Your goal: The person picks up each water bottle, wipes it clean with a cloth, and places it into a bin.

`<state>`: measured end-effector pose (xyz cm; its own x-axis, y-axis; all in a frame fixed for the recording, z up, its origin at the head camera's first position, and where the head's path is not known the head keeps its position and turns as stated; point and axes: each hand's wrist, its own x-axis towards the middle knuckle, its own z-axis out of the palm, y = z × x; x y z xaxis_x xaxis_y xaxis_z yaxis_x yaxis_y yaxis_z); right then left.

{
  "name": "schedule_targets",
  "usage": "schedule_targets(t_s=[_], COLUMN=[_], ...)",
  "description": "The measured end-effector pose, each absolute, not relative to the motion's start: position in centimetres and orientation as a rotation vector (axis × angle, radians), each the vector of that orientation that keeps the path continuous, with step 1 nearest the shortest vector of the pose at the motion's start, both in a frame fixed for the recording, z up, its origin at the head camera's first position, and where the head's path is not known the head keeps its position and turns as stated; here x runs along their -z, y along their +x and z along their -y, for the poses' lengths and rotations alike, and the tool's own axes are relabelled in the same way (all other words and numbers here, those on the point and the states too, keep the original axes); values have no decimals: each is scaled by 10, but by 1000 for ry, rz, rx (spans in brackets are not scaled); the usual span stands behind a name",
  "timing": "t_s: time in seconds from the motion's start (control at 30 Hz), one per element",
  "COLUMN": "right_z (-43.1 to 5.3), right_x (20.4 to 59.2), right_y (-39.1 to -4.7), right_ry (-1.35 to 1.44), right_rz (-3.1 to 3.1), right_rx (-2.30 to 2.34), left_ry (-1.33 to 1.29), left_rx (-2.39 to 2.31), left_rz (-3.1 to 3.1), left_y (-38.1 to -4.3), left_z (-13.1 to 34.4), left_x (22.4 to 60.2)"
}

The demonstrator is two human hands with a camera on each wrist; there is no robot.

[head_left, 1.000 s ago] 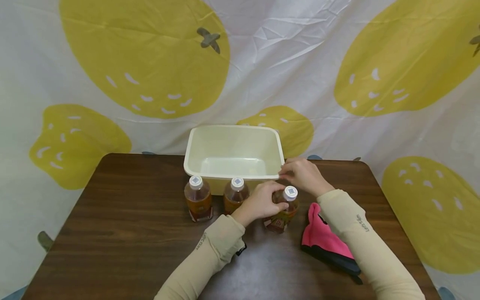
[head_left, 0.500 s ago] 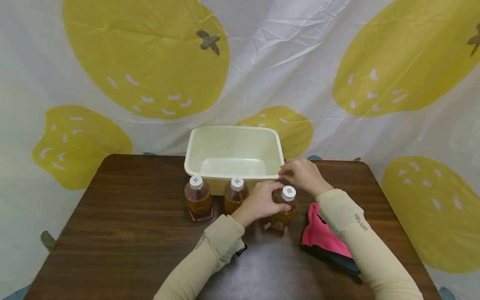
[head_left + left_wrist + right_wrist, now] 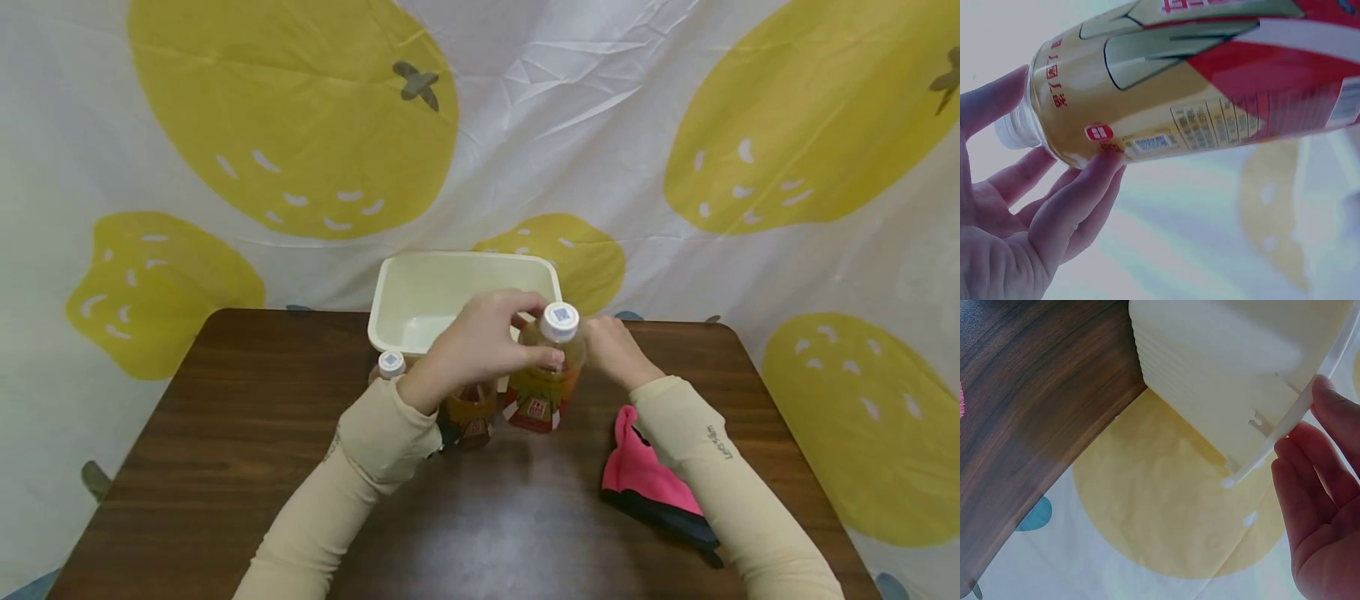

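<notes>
Fabric (image 3: 480, 167) printed with large yellow fruit is hanging behind the dark wooden table (image 3: 480, 525). On the left, a beige left sleeve (image 3: 322, 492) is reaching diagonally in from the near edge and covering most of the first bottle (image 3: 392, 364), whose white top is showing above it. Just behind, a cream tub (image 3: 435, 292) is standing at the back of the table, its open top facing up. The second bottle (image 3: 472, 412) is standing in front of the tub, its upper part hiding under the left hand (image 3: 487, 337).

That hand is curling around the neck and shoulder of the third bottle (image 3: 543, 392), thumb on the near side, fingers on the far side. This bottle is leaning slightly, cap to the right, in front of the tub's right front corner; looking larger than its neighbours, it is seemingly hovering above the table. In the left wrist view, its red and gold label (image 3: 1166, 94) is filling the upper part.

Farther right, the right hand (image 3: 611, 350) is pinching the tub's rim between thumb and fingers, as the right wrist view is showing. Nearer the person, a pink and black cloth item (image 3: 648, 475) is lying partly beneath the right sleeve (image 3: 731, 475).
</notes>
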<state>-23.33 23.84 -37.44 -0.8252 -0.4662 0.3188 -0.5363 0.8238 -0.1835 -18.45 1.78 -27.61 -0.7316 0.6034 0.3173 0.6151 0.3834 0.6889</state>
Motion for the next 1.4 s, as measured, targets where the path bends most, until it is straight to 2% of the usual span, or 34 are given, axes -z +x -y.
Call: schedule_targets(t_s=[0.23,0.43,0.63,0.83,1.4], right_z=[-237,-235,-235,-234,-228], right_x=[376,375,374,373,371], right_y=[-234,-232,-229,-226,-218], right_ry=[851,827,821,808,817], right_rz=[2730,2744,2748,2759,2756], right_rx=[-444,-438,-445,-443,-414], left_ry=[-1051,-907,-750,-686,-709], left_rx=[1296,1319,1417,1650,1210], left_rz=[2633,2716,2809,2882,3294], left_y=[-205,-248,-296,-324,-334], left_z=[-2,-2,-6,-10,-46], left_x=[228,217,235,257,308])
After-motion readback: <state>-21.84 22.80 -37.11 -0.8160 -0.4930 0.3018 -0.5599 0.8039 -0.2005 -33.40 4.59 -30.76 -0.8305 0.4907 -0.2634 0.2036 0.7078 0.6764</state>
